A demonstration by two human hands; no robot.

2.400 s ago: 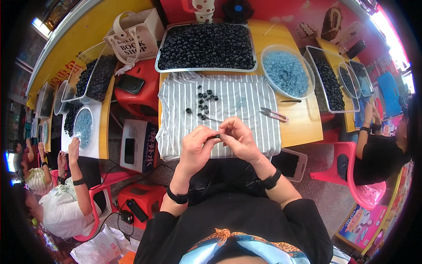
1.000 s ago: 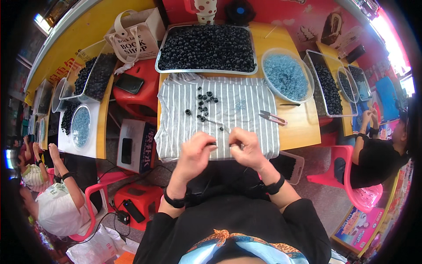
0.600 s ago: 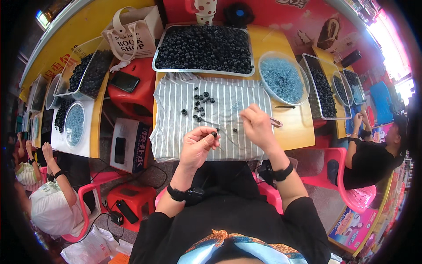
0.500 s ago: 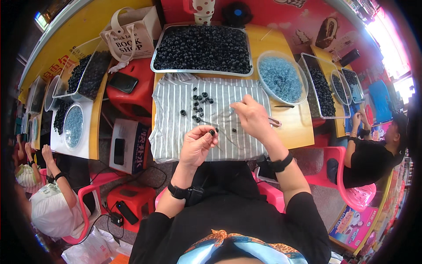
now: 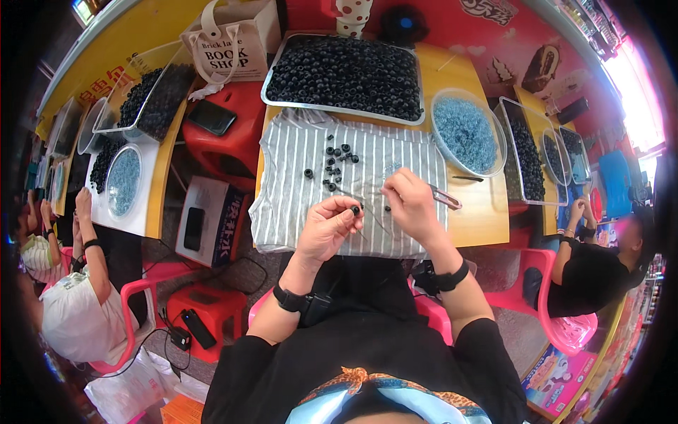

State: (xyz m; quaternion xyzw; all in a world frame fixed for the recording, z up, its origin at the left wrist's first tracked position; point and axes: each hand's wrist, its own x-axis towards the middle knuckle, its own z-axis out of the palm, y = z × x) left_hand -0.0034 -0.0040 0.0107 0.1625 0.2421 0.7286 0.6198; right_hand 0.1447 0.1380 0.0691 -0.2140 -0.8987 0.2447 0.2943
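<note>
My left hand [image 5: 328,230] is closed in a pinch around a black bead [image 5: 355,210], above the near part of a grey-and-white striped cloth [image 5: 282,215]. To its right, my right hand [image 5: 412,206] is also closed, thumb and fingertips together; what they grip is hidden. A thin dark strand [image 5: 380,221] shows between the hands, its ends unclear. Several loose black beads [image 5: 336,170] lie on the cloth beyond my left hand. Tiny pale blue beads [image 5: 391,167] rest just past my right fingertips. Beside that hand is a metal tool with a looped end [image 5: 446,198].
Behind the cloth stands a metal-rimmed tray [image 5: 339,112] full of black beads. A clear bowl of pale blue beads [image 5: 464,134] and a thin black stick [image 5: 467,178] are at the right. A red stool [image 5: 226,134] with a phone stands left. Co-workers sit at both sides.
The whole view has shifted slightly. My right hand has come nearer to me and closer to my left hand, which keeps its pinch on the bead.
</note>
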